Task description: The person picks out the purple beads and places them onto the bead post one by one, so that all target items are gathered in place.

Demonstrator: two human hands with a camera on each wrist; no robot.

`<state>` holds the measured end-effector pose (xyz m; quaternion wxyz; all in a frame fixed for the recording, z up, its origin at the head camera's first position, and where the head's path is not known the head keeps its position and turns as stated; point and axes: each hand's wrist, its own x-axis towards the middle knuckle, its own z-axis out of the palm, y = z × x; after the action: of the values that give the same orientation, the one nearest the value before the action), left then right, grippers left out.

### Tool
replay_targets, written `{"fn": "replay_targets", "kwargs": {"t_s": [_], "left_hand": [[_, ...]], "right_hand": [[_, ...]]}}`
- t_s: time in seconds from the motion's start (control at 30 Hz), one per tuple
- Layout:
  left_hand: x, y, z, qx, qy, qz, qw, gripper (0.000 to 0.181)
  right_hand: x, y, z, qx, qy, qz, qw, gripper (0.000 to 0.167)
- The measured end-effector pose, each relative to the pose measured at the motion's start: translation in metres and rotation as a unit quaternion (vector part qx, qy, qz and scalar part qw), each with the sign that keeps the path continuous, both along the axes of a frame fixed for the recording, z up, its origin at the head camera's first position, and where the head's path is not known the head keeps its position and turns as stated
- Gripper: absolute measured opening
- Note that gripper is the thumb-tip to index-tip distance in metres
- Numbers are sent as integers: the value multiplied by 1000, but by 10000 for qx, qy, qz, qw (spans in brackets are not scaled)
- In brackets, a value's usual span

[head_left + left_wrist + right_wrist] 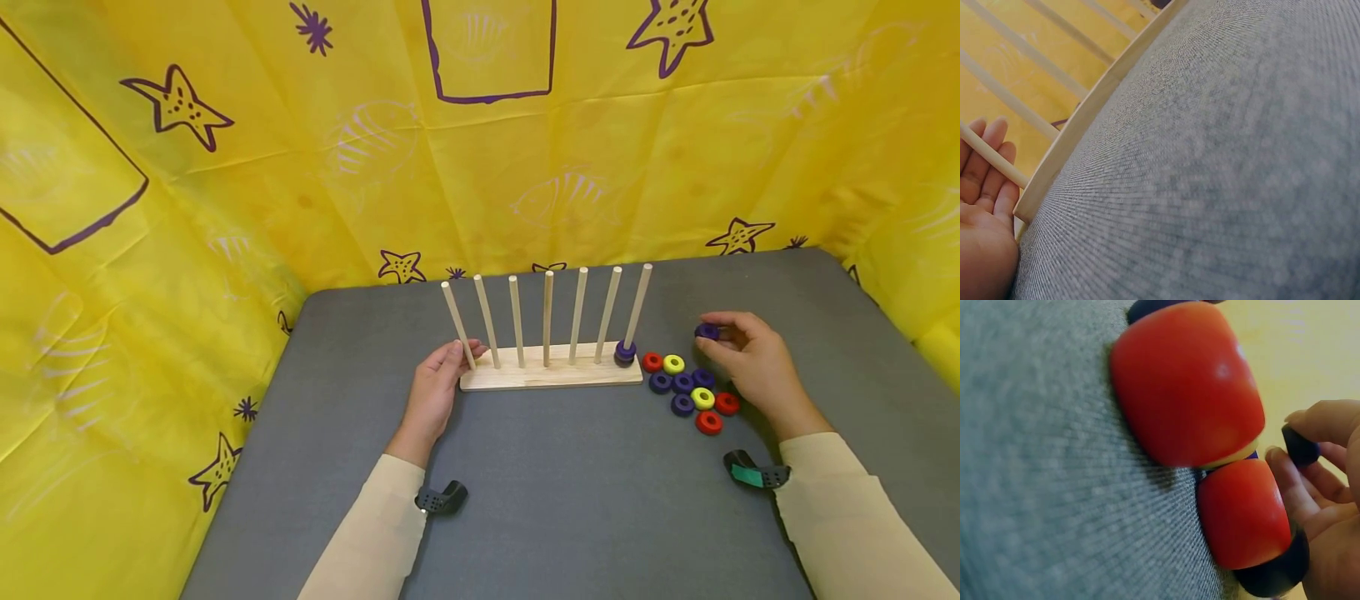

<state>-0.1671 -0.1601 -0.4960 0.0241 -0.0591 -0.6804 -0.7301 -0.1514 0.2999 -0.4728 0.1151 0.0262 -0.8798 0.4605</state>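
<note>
A wooden rack (551, 377) with several upright pegs stands on the table; purple rings (625, 354) sit low on its rightmost peg. My left hand (437, 386) is at the rack's left end, fingers reaching behind the leftmost peg (458, 323). In the left wrist view, that hand's fingers (992, 153) look extended and relaxed behind a peg (994, 158). Between thumb and fingertips my right hand (761, 367) pinches a purple ring (707, 332), held above the table, right of the rack. The right wrist view also shows this dark ring (1300, 446) in the hand (1329, 494).
Loose red rings (708, 422), yellow rings (673, 364) and purple rings (682, 405) lie grouped between the rack and my right hand. Large red rings (1188, 384) fill part of the right wrist view. A yellow patterned cloth (465, 183) hangs behind the grey table (570, 500).
</note>
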Motion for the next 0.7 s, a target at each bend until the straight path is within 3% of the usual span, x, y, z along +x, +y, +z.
{"fn": "replay_targets", "kwargs": {"t_s": [0.3, 0.7], "left_hand": [[1, 0, 0, 6, 23, -15, 10000, 46], [1, -1, 0, -9, -1, -34, 10000, 47]], "right_hand": [[0, -8, 10, 201, 216, -1, 9996, 34], [8, -23, 31, 5, 428, 200, 9989, 35]]}}
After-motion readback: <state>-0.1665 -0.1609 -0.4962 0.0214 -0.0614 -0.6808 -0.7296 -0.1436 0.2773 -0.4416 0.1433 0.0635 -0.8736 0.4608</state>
